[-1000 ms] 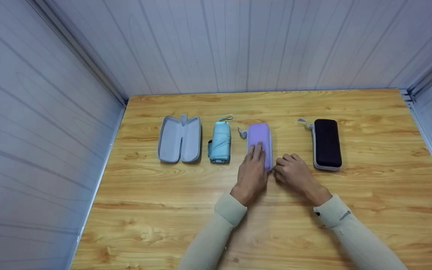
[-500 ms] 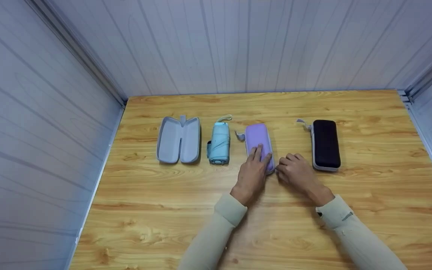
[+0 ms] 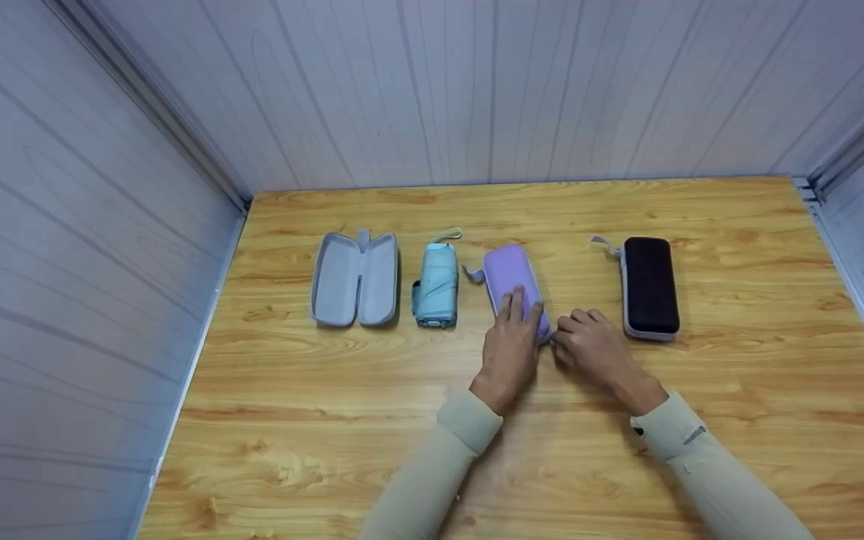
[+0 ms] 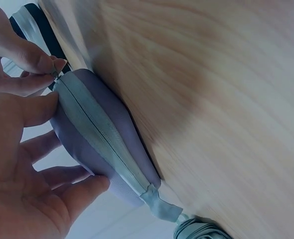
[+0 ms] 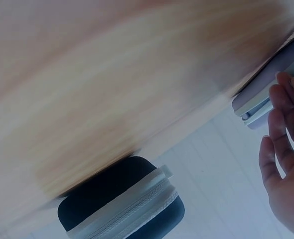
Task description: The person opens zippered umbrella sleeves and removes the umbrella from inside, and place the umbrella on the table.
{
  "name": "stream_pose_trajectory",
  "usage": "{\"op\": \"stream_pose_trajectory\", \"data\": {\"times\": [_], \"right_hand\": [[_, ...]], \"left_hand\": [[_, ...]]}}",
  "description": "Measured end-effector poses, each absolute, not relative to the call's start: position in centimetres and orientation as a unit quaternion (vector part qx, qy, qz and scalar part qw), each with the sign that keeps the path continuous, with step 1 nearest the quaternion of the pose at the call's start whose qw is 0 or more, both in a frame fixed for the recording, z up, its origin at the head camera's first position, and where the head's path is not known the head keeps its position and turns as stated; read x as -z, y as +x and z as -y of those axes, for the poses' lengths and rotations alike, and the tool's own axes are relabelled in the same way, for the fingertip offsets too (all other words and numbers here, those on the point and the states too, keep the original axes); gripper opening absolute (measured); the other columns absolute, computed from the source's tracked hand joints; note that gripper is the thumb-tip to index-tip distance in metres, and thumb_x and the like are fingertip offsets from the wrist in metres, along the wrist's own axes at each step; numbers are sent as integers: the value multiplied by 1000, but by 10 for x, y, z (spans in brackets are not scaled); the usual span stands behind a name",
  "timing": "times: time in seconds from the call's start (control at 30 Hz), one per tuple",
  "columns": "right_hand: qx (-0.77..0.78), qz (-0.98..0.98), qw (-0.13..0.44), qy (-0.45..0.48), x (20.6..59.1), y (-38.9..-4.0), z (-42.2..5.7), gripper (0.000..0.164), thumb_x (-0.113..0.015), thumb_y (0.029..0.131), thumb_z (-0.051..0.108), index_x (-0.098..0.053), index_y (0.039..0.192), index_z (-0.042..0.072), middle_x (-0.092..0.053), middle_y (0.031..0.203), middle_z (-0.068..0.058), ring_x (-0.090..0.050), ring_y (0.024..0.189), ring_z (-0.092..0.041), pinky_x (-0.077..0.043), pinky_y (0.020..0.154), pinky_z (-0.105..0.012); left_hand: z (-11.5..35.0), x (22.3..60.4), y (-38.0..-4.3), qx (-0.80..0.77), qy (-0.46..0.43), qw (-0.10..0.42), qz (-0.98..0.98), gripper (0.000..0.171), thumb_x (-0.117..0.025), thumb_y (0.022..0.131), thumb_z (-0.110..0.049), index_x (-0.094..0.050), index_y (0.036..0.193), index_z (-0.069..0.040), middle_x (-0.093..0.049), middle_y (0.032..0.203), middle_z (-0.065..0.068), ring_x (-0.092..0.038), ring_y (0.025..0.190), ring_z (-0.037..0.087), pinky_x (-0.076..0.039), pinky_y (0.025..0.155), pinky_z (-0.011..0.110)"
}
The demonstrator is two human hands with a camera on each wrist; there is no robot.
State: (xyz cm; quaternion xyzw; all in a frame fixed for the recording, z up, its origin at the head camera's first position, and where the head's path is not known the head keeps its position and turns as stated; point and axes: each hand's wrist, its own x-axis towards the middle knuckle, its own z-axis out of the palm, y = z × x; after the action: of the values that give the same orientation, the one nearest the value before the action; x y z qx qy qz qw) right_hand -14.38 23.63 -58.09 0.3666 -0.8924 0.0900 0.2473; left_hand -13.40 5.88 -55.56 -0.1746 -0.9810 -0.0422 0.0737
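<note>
A purple zip case [image 3: 505, 268] lies tilted in front of me, its grey wrist tab [image 3: 475, 274] pointing left. My left hand [image 3: 508, 351] holds it, fingers spread over its top and thumb at the near end. Beside that end my right hand [image 3: 592, 346] pinches the small metal zipper pull [image 4: 55, 69] between thumb and finger. The zipper [image 4: 99, 129] is closed along the side that the left wrist view shows. In the right wrist view a gap [image 5: 247, 117] shows in the grey band at the case's end.
A folded light-blue umbrella [image 3: 438, 286] stands left of the purple case. Farther left, an open grey case [image 3: 336, 281] shows its two hollow halves. On the right lies a closed black zip case [image 3: 649, 285]. White panels [image 3: 432, 90] border the wooden table [image 3: 289, 420].
The purple case has turned, its far end swinging left and its near end shifting slightly right. My left fingers have spread over its top. My right hand has moved slightly right.
</note>
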Motion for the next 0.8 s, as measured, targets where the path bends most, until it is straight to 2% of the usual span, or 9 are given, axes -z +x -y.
{"op": "stream_pose_trajectory", "data": {"times": [0.3, 0.53, 0.8], "right_hand": [[-95, 898, 228, 364, 578, -139, -232, 9, -84, 81, 6, -76, 81, 3, -66, 83, -8, -58, 76, -29, -49, 71, -44], [-77, 904, 219, 359, 574, -136, -229, 13, -87, 78, 8, -75, 79, 3, -67, 85, -8, -59, 78, -30, -50, 73, -44], [-72, 906, 214, 357, 575, -135, -226, 15, -89, 78, 10, -77, 80, 1, -70, 87, -9, -60, 78, -30, -51, 71, -43]], "left_hand": [[-64, 557, -134, 37, -159, 95, 982, 48, -74, 99, -27, -63, 146, -23, -50, 157, 15, -53, 142, 28, -63, 80, 32], [-66, 557, -133, 15, -152, 117, 981, 53, -76, 96, -34, -62, 146, -23, -51, 156, 14, -53, 141, 27, -63, 75, 30], [-68, 560, -133, 25, -143, 115, 983, 49, -73, 99, -28, -62, 146, -23, -51, 156, 14, -52, 141, 28, -63, 73, 31]]}}
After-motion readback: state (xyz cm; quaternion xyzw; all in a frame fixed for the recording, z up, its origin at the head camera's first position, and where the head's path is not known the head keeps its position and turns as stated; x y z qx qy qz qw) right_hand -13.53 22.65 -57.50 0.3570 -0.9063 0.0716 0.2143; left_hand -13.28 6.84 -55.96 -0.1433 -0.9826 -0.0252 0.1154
